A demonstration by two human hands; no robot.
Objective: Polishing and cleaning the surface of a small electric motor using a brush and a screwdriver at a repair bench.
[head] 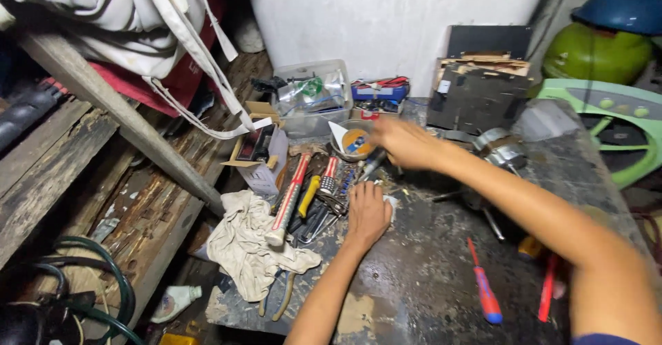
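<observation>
Head view: the left hand [367, 212] lies palm down on the dark, scuffed desk [427, 276], fingers curled over a small whitish piece [391, 202] that peeks out at its right edge; how firmly it grips cannot be told. Just left of this hand is a heap of tools: a ratchet-like metal tool [333, 192], a yellow-handled tool [308, 195], and further left a hammer with a red and white handle [289, 197] lying on a crumpled beige rag [245, 245]. Below the rag a pair of pliers [276, 302] juts over the desk edge.

The right hand [402, 142] reaches forward beyond the left hand, blurred, fingers closed around a slim dark tool [374, 162] whose tip points down toward the left hand. Just beyond and left of the right hand stands a round tin holding a disc with a yellow and blue label [356, 141]. Further beyond are a clear plastic box [310, 97] and a blue device with red leads [378, 91]. To the right of the right hand, behind its forearm, sits a shiny metal motor part [502, 148] and a dark boxy wooden frame [476, 93]. Near the right elbow lie a red and blue screwdriver [485, 288] and a red-handled tool [546, 290].
</observation>
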